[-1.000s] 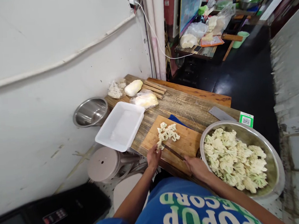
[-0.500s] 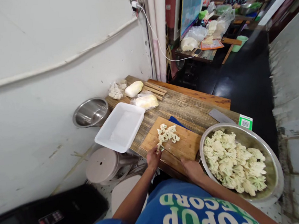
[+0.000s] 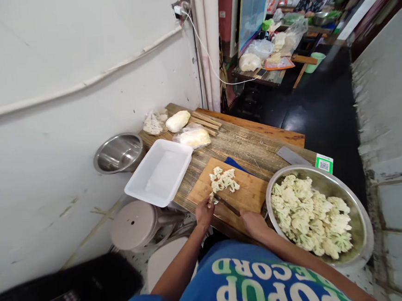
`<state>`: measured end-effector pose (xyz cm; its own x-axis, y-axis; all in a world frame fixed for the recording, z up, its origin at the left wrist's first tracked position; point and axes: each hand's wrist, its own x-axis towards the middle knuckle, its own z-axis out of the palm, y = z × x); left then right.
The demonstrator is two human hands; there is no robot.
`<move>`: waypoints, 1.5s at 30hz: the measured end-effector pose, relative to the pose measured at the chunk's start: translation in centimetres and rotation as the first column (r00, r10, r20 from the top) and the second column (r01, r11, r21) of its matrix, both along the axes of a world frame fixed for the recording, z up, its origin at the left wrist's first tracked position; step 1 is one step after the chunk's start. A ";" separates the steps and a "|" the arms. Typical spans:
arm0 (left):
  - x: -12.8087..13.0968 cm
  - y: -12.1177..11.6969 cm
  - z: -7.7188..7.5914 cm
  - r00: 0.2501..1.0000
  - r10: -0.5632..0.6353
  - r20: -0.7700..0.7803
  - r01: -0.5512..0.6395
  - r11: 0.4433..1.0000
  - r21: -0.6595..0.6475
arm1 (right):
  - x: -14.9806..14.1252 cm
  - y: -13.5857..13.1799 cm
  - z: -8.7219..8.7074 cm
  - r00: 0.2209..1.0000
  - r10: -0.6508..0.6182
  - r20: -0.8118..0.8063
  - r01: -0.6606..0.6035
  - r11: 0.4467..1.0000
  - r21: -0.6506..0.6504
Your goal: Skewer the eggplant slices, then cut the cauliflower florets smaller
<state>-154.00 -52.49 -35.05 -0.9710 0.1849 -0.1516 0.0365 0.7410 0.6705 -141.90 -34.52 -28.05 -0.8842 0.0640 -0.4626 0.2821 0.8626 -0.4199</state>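
Note:
A wooden cutting board point(image 3: 249, 194) lies near the front edge of the wooden table point(image 3: 256, 144). Cut cauliflower pieces point(image 3: 223, 180) sit on it. My left hand point(image 3: 205, 211) is closed on a small cauliflower floret point(image 3: 211, 198) at the board's near left corner. My right hand point(image 3: 253, 222) grips the handle of a knife point(image 3: 228, 205), whose blade reaches toward the floret. A large steel bowl point(image 3: 361, 223) full of cauliflower florets point(image 3: 310, 216) stands just right of my right hand.
A white plastic tray point(image 3: 159, 172) sits left of the board, an empty steel bowl point(image 3: 117, 152) beyond it. Wrapped food point(image 3: 193, 136) and wooden sticks point(image 3: 207, 120) lie at the table's far end. A cleaver point(image 3: 290, 156) rests behind the big bowl. Round stools point(image 3: 133, 220) stand below.
The view has drifted slightly. My hands stay at the board's near edge; the knife has shifted a little against the floret my left hand holds.

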 end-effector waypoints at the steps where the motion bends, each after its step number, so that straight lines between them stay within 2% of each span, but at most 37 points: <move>1: 0.1 -0.2 0.0 1.000 -0.003 -0.004 0.003 1.000 0.020 | 0.0 0.3 -0.2 1.000 0.014 0.011 -0.014 1.000 0.006; 6: 0.3 -1.1 0.5 0.999 -0.037 -0.013 0.037 0.999 0.010 | 0.3 1.2 -0.7 1.000 0.025 0.011 -0.025 1.000 0.000; 9: 0.4 -0.9 1.1 1.000 -0.003 0.012 0.003 1.000 -0.002 | 0.7 1.1 -0.5 1.000 0.018 0.009 -0.018 1.000 0.004; 12: 0.5 -0.6 1.5 0.998 0.040 0.043 -0.043 0.998 0.055 | 1.4 0.9 -0.2 1.000 0.004 -0.011 -0.004 1.000 0.001; 15: 0.5 -0.6 1.4 0.998 0.042 0.047 -0.047 0.994 0.103 | 2.1 0.7 0.0 1.000 0.010 -0.023 -0.010 1.000 0.005; 19: 0.1 -0.8 1.0 0.997 0.050 0.062 -0.054 0.997 0.062 | 2.5 0.4 0.0 0.999 0.039 -0.017 -0.038 0.999 0.026; 28: -0.5 -1.1 0.5 0.998 0.023 0.063 -0.024 1.000 0.019 | 2.3 -0.3 -0.7 0.999 0.038 -0.037 -0.037 0.999 0.024; 35: -0.5 -1.1 1.0 0.996 -0.012 0.090 0.011 1.000 0.021 | 1.7 -0.3 -0.3 0.998 0.053 -0.016 -0.052 0.998 0.035; 45: -0.6 -1.3 1.0 0.994 -0.023 0.111 0.015 0.997 0.080 | 0.0 -0.7 -0.2 0.998 0.044 0.051 -0.045 0.999 0.017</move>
<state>-154.62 -53.82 -34.08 -0.9449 0.2189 -0.2432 -0.0285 0.6853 0.7277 -141.85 -35.26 -28.26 -0.8620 0.0336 -0.5058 0.2636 0.8820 -0.3906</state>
